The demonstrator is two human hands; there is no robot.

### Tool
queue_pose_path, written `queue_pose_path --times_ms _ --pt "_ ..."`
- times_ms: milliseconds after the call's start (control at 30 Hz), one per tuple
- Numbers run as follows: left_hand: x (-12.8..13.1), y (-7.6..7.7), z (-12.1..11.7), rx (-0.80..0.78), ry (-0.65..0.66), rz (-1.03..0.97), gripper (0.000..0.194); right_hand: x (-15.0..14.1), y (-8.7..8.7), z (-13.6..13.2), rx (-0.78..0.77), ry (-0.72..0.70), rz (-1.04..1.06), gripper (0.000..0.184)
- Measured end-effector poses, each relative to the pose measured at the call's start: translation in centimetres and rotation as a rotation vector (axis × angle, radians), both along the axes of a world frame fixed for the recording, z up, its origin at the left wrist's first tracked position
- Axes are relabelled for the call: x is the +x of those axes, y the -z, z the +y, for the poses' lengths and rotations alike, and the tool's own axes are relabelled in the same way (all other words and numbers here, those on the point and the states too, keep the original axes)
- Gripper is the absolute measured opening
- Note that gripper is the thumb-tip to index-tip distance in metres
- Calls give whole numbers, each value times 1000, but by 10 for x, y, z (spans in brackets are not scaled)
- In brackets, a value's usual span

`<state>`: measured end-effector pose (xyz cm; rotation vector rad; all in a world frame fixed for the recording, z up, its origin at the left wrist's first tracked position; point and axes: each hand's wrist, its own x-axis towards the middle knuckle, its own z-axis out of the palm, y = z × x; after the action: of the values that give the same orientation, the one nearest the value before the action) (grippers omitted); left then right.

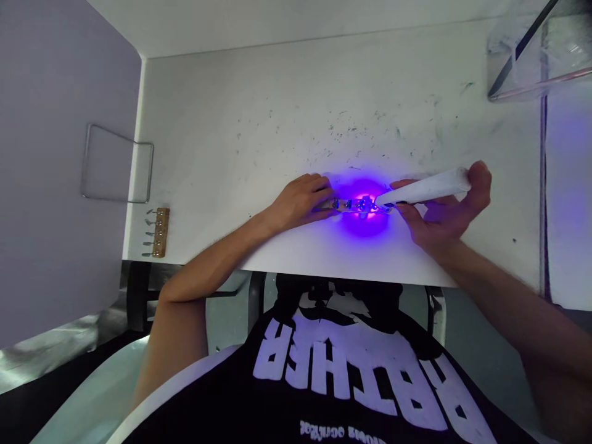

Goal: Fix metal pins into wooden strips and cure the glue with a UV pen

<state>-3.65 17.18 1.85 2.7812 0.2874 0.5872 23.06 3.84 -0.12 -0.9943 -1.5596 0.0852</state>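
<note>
My left hand is closed on the left end of a narrow strip that carries several small shiny pieces in a row. My right hand grips a white handheld UV lamp, its thin end pointing left and down at the strip. Violet light from it glows over the strip's right half and the table around it. The thumb and fingertips of my right hand are close to the strip's right end; whether they touch it I cannot tell. The glare blurs the pieces under the lamp.
Near the left edge of the white table stands a small wooden block with several metallic pieces sticking out. A bent wire frame lies by the purple wall. Dark specks dot the tabletop. A clear plastic item and a metal-edged surface are at right.
</note>
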Motion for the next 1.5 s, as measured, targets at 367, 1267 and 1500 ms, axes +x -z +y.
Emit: queue_pose_path --times_ms 367,1267,1500 --pt "0 -2 -1 12 1 -19 33 4 6 0 -27 3 -3 107" --pt "0 0 -1 9 -9 13 34 7 2 3 64 -28 -35 106" --pt "0 -3 -2 -5 -7 26 34 9 6 1 15 47 -19 104"
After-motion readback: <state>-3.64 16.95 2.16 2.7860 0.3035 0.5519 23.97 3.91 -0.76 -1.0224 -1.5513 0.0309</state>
